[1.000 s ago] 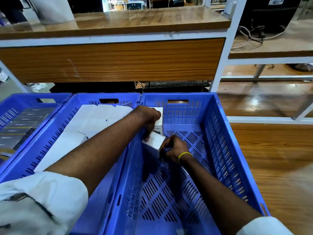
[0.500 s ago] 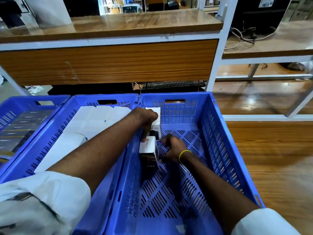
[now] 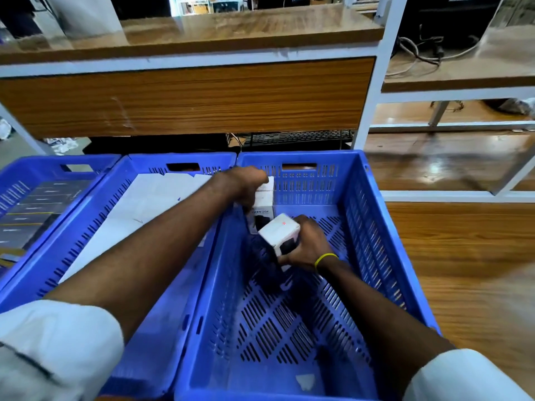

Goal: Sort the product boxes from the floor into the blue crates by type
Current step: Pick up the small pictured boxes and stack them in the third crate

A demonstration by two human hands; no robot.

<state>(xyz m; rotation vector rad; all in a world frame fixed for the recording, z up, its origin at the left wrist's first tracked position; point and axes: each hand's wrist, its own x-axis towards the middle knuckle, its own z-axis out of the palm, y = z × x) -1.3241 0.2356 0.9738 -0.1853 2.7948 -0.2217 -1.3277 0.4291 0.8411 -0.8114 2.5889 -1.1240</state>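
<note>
Three blue crates stand side by side. In the right crate [image 3: 373,256], a white product box [image 3: 262,205] stands upright against the far left corner, and my left hand [image 3: 246,183] grips its top. My right hand [image 3: 304,246] holds a second white box [image 3: 279,231], tilted, just in front of the first one and above the crate floor. The middle crate [image 3: 95,227] is filled with white boxes [image 3: 150,198]. The left crate [image 3: 17,169] holds several dark flat boxes [image 3: 31,206].
A wooden desk with a white metal frame [image 3: 188,91] rises right behind the crates. A black keyboard [image 3: 298,137] lies under it. Wooden floor [image 3: 463,270] spreads to the right, with a white shelf frame [image 3: 451,195] beyond.
My right hand has tilted its white box and lifted it slightly toward the upright box. My left hand stays on the corner box.
</note>
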